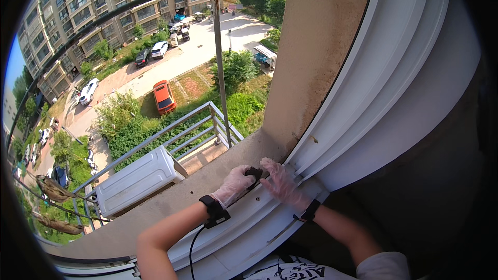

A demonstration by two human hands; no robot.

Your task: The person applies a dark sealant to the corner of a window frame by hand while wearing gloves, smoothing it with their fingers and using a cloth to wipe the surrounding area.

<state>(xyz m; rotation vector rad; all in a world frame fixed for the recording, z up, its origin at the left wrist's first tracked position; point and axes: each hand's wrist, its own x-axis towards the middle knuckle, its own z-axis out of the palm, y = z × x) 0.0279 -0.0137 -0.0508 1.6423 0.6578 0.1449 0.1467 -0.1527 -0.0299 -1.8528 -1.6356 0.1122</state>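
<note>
Both of my hands wear thin clear plastic gloves and have black straps at the wrists. Near the lower corner of the white window frame (268, 202), my left hand (236, 182) grips a small dark object (253, 174), whose kind I cannot tell. Just to its right is my right hand (281, 182), fingers spread and slightly blurred, close to the dark object; whether it touches it is unclear. Beneath the hands lie the frame's edge and the concrete outer sill (249, 149). A black cable (191, 251) hangs from the left wrist strap.
Outside the opening stand a white air-conditioner outdoor unit (136, 179), a metal railing (186, 120) and a rusty upright pole (220, 66). A plastered wall (311, 46) rises at the right. Far below are parked cars, including an orange car (164, 96), and greenery.
</note>
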